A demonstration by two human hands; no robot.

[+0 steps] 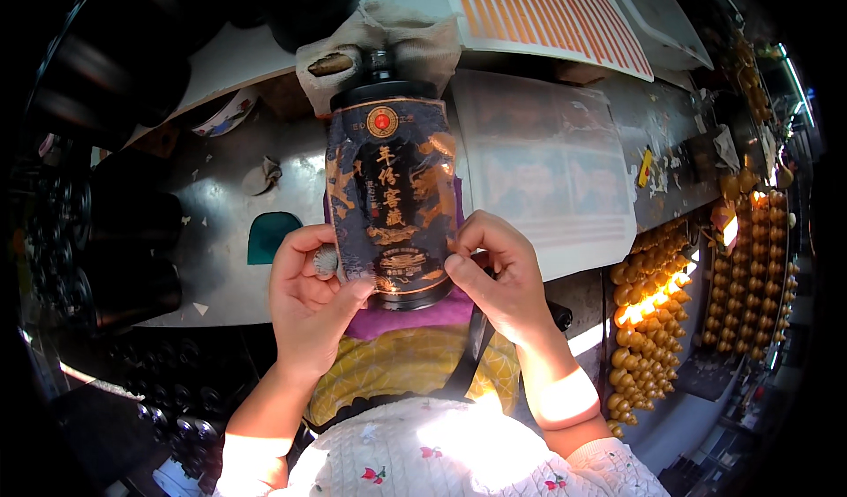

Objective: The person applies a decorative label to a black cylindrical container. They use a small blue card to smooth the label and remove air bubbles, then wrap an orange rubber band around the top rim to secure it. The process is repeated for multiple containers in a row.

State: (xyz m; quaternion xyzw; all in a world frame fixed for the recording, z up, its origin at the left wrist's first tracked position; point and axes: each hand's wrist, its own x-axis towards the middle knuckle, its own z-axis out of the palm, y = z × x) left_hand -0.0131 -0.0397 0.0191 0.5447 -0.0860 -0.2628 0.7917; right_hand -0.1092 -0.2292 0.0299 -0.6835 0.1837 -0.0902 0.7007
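A dark bottle (pixel 390 193) with a gold-patterned label lies lengthwise over the edge of the metal table (pixel 221 188), its cap pointing away from the person. Both hands grip its near end: the left hand (pixel 309 298) presses on the lower left side, the right hand (pixel 498 272) pinches the label's lower right edge. Rows of golden bottles (pixel 653 321) stand well apart to the right.

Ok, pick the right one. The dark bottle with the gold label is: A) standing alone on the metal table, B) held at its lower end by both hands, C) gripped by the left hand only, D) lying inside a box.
B: the left hand and the right hand each press a side of the dark bottle near its base, above the metal table.
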